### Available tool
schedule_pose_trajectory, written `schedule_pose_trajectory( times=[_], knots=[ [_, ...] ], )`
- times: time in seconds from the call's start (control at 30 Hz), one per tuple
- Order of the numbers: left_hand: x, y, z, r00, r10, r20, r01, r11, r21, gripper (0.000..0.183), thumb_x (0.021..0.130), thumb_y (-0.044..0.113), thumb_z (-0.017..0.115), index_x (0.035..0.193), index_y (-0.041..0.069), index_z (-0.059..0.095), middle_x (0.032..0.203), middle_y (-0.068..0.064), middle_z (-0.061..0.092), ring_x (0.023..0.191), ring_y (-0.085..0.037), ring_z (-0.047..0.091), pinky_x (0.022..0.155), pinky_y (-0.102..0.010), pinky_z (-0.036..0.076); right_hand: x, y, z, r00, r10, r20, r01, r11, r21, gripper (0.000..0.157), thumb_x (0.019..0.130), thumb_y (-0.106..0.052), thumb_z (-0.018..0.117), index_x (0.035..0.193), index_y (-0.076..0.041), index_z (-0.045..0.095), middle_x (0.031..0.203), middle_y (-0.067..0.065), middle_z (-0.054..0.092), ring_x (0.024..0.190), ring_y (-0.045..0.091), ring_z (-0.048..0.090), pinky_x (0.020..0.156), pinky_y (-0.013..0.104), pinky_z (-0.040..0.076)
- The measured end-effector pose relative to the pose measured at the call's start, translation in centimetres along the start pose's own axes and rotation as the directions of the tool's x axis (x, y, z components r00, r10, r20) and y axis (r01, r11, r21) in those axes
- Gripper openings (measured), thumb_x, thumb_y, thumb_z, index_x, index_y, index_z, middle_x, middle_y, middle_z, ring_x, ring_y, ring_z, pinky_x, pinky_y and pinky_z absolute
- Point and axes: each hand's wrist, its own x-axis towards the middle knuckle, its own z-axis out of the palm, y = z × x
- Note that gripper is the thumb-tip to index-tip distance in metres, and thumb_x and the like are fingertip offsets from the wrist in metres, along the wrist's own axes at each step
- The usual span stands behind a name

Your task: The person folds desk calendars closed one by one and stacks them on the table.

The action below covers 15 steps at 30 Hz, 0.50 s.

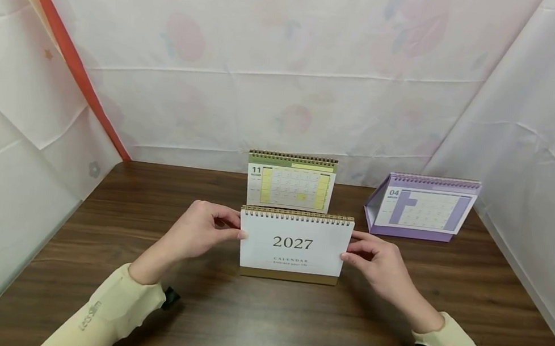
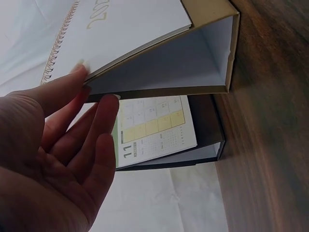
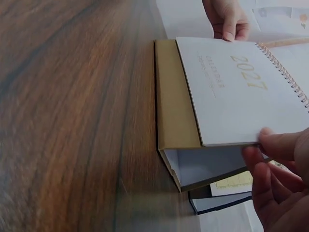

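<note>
A white desk calendar (image 1: 294, 249) with a gold base and "2027" on its cover faces me, its spiral binding along the top. By its left side edge my left hand (image 1: 204, 230) pinches it, thumb on the front cover and fingers behind. The right hand (image 1: 377, 261) grips the opposite edge in the same way. In the left wrist view the tent-shaped stand (image 2: 203, 58) of this calendar shows hollow from the side. Just behind it stands a green-topped calendar (image 1: 290, 186) turned to 11, its lower part hidden by the white one.
A purple desk calendar (image 1: 424, 210) showing 04 stands at the back right. All of this is on a dark wooden table (image 1: 280, 327). White printed cloth (image 1: 277, 81) hangs along the back and sides, with a red strip (image 1: 66, 46) at the left corner.
</note>
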Motion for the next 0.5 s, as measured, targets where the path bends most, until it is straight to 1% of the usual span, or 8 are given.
schedule_pose_trajectory(
  times=[0.2, 0.33, 0.4, 0.5],
  knots=[
    [0.1, -0.2, 0.2, 0.998, -0.004, 0.057, -0.001, 0.996, 0.088, 0.011, 0.079, 0.020, 0.086, 0.082, 0.026, 0.077, 0.088, 0.014, 0.072, 0.077, -0.008, 0.064, 0.070, -0.031, 0.052, -0.1, 0.2, -0.3, 0.997, 0.009, 0.076, -0.008, 1.000, -0.017, 0.010, 0.080, -0.009, 0.084, 0.082, -0.016, 0.078, 0.122, 0.017, 0.067, 0.104, 0.028, 0.066, 0.071, 0.030, 0.052],
    [0.1, -0.3, 0.3, 0.996, -0.003, 0.086, -0.010, 0.989, 0.148, 0.013, 0.078, 0.023, 0.087, 0.079, 0.028, 0.075, 0.082, 0.018, 0.069, 0.074, -0.009, 0.060, 0.068, -0.031, 0.049, -0.1, 0.6, -0.2, 0.994, 0.013, 0.111, -0.011, 1.000, -0.022, 0.012, 0.079, -0.008, 0.085, 0.080, -0.017, 0.076, 0.124, 0.019, 0.065, 0.107, 0.030, 0.065, 0.071, 0.031, 0.052],
    [0.1, -0.5, 0.4, 0.996, -0.002, 0.091, -0.013, 0.987, 0.162, 0.013, 0.078, 0.024, 0.087, 0.078, 0.028, 0.075, 0.080, 0.019, 0.068, 0.074, -0.009, 0.060, 0.068, -0.031, 0.049, 0.0, 0.8, -0.1, 0.991, 0.009, 0.134, -0.005, 1.000, -0.030, 0.013, 0.078, -0.009, 0.085, 0.080, -0.018, 0.076, 0.124, 0.019, 0.065, 0.111, 0.032, 0.064, 0.074, 0.032, 0.052],
    [0.1, -0.6, 0.6, 0.995, 0.003, 0.101, -0.020, 0.985, 0.170, 0.014, 0.076, 0.023, 0.088, 0.077, 0.027, 0.074, 0.081, 0.018, 0.069, 0.073, -0.009, 0.059, 0.067, -0.030, 0.048, 0.0, 1.1, 0.0, 0.984, 0.007, 0.180, 0.002, 0.999, -0.051, 0.013, 0.078, -0.010, 0.086, 0.079, -0.018, 0.076, 0.124, 0.018, 0.065, 0.118, 0.033, 0.060, 0.083, 0.037, 0.052]
  ],
)
